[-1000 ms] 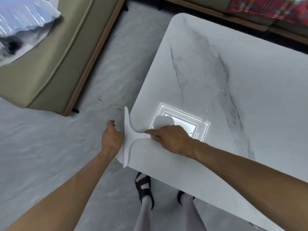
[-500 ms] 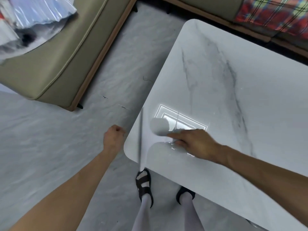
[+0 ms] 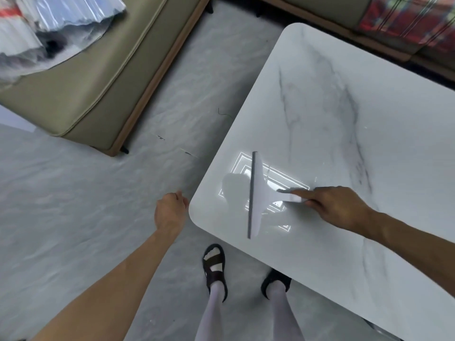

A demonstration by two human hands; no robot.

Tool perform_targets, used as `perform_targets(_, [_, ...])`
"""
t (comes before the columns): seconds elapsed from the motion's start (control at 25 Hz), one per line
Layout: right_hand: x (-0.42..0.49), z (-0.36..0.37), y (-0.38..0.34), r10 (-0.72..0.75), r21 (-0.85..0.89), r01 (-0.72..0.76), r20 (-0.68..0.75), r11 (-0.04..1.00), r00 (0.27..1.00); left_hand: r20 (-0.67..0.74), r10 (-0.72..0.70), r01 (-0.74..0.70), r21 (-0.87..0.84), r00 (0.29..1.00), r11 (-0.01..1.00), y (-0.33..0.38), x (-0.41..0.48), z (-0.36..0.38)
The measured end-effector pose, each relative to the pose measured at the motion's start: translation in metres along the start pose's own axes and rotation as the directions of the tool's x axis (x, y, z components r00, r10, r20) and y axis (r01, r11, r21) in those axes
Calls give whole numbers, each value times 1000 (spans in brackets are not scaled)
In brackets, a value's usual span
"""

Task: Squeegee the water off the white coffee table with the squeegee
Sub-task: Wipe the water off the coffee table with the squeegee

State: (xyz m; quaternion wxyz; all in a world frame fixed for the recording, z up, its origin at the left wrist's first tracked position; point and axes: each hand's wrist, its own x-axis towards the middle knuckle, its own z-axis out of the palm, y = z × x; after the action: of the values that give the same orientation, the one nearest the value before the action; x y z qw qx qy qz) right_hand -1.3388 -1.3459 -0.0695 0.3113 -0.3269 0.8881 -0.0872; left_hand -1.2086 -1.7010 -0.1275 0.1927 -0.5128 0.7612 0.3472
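Observation:
The white marble-veined coffee table point(image 3: 344, 114) fills the right half of the view, its rounded near-left corner close to me. A white squeegee point(image 3: 258, 193) with a dark blade edge stands over the table near that corner, its blade running front to back. My right hand point(image 3: 337, 207) grips its handle from the right. A bright ceiling-light reflection lies on the glossy top under the squeegee. My left hand point(image 3: 171, 211) hovers just off the table's left edge, fingers loosely curled, holding nothing.
An olive sofa seat point(image 3: 81, 77) with plastic-wrapped items point(image 3: 44, 25) stands at the far left. Another sofa with a plaid blanket point(image 3: 413, 18) runs behind the table. Grey marble floor point(image 3: 73, 205) lies between them. My sandalled feet point(image 3: 214, 264) stand at the table's front edge.
The squeegee has moved from the table's left edge rightward onto the tabletop, held by my right hand. My left hand has let go of its blade end and stays beside the table edge.

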Motion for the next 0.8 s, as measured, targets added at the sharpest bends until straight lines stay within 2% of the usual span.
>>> perform_targets(0.08, [-6, -2, 1, -20, -41, 19, -47, 999, 999, -7, 88, -88, 29, 996, 996, 4, -6, 3])
perform_targets(0.16, [10, 10, -27, -103, 5, 103, -54, 995, 993, 16, 153, -154, 26, 988, 988, 6, -11, 4])
perform_targets(0.28, [47, 47, -92, -181, 41, 178, 94, 983, 979, 26, 190, -192, 52, 981, 980, 5, -18, 6])
perform_targets(0.36, [55, 64, -108, -171, 61, 164, 136, 985, 976, 53, 234, -238, 109, 971, 965, 6, -24, 7])
perform_targets(0.48, [32, 64, -69, -105, 55, 99, 122, 994, 987, 146, 372, -398, 234, 916, 887, 4, -40, 23])
perform_targets(0.6, [-14, 43, -4, -29, 50, 28, 31, 998, 999, 273, 424, -496, 308, 863, 812, 11, -56, 56])
perform_targets(0.72, [-66, 23, 62, 110, -7, -110, -38, 994, 993, 366, 327, -455, 354, 871, 817, 24, -66, 85])
perform_targets(0.8, [-100, 13, 103, 236, -76, -240, -62, 968, 970, 377, 247, -398, 399, 892, 826, 31, -66, 97])
